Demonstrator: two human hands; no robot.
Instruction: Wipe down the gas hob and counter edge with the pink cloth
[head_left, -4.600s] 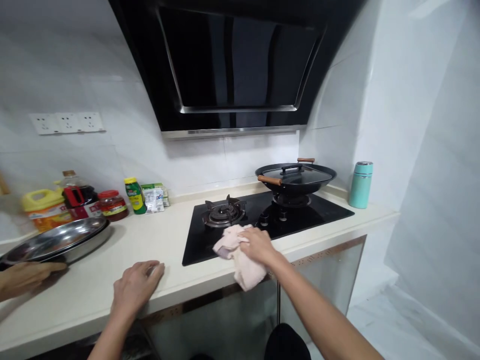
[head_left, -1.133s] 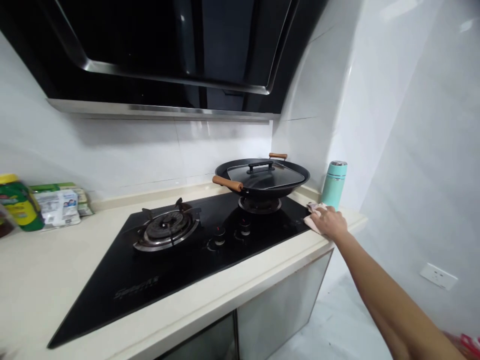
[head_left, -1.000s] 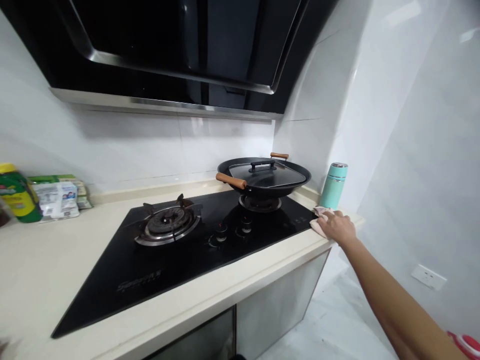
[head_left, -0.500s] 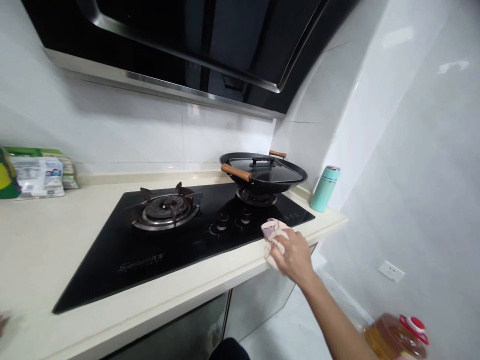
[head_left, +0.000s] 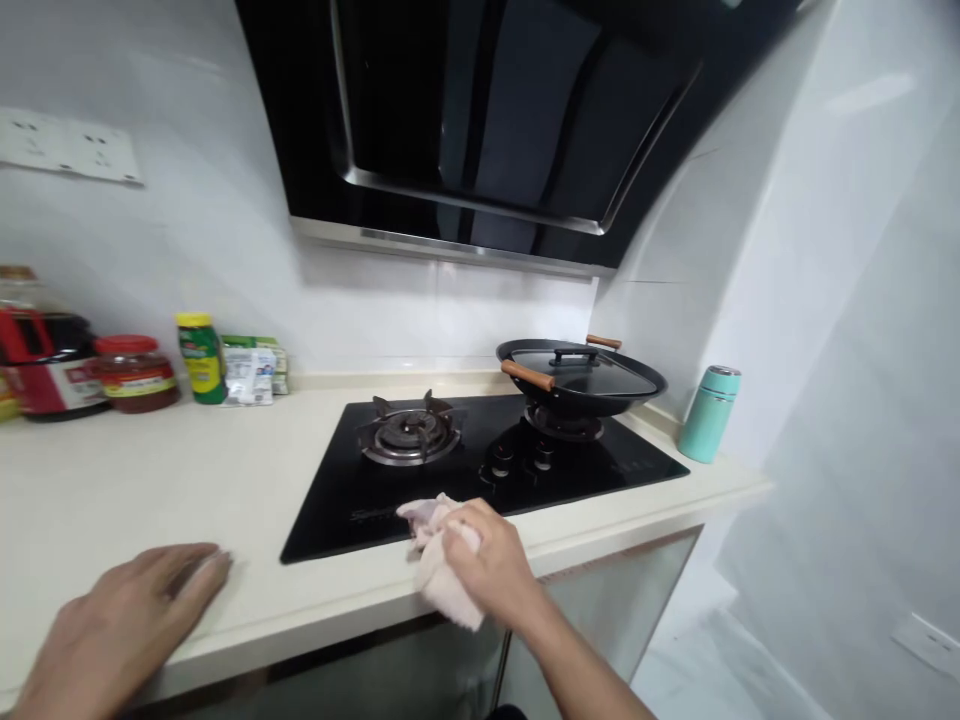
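Cloth, likely light, limp and best gripped by a bunched fold, drapes from the stove over the table edge in the right hand's grasp, while the left hand rests slack farther left, apparently holding nothing, though its palm is hidden.

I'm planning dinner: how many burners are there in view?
2: the left burner, uncovered, beyond the cloth; and the right burner, partly hidden under the wok. No others show.

hands: bare | right forearm: bare | garment or shoe: dark, rounded, mostly out of view
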